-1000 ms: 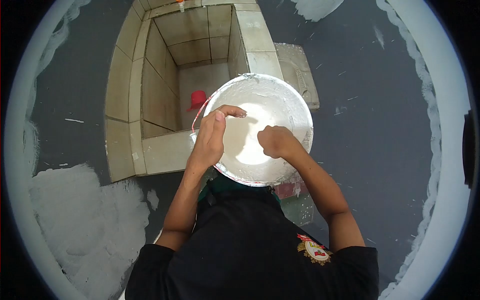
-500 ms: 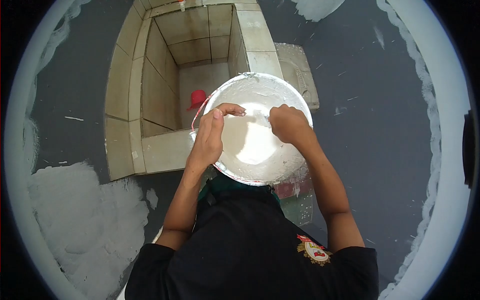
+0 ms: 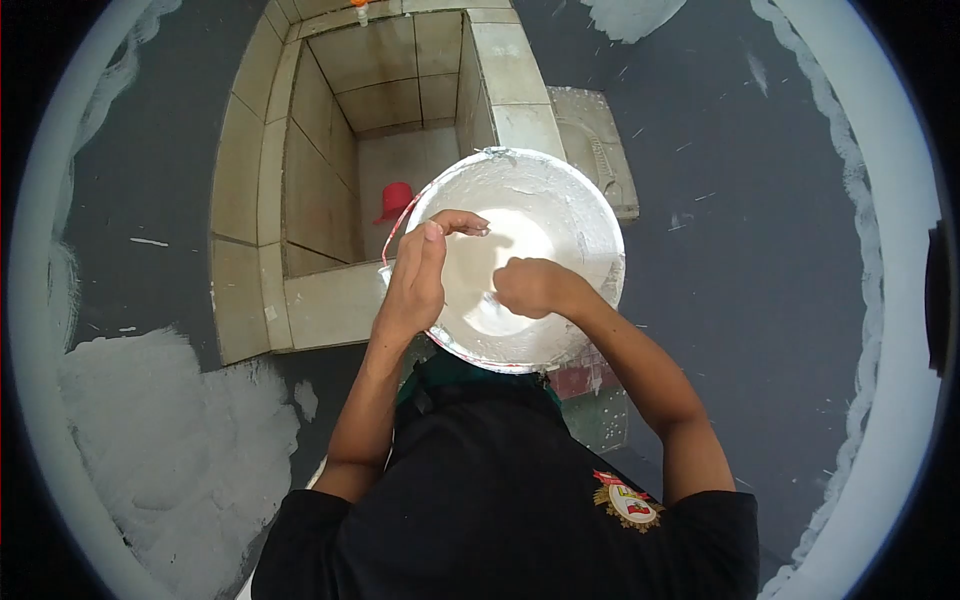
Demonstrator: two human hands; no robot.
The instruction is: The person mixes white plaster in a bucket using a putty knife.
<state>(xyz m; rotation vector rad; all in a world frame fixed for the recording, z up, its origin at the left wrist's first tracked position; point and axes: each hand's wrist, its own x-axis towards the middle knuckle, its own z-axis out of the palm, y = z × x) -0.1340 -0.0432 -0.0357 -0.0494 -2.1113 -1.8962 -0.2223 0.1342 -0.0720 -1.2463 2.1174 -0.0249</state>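
Observation:
A round white bucket (image 3: 590, 200) stands in front of my body, its inner wall smeared with white paint. White paint (image 3: 515, 235) lies in its bottom, partly in shadow. My left hand (image 3: 415, 275) reaches over the bucket's left side, with its fingers stretched inward and the thumb apart; it is open, and white marks show at the fingertips. Inside the bucket, my right hand (image 3: 528, 287) is closed in a fist low over the paint. A small pale piece shows beside that fist, but what it grips is mostly hidden.
Behind the bucket is a tiled basin (image 3: 335, 300) with a red dipper (image 3: 396, 198) inside. A squat toilet (image 3: 595, 150) lies to its right. Grey walls surround me, with a white painted patch (image 3: 180, 430) at lower left and an orange-topped tap (image 3: 361, 10) at the top.
My right hand has moved left and toward my body inside the bucket, still closed. The left hand and the bucket have stayed nearly still.

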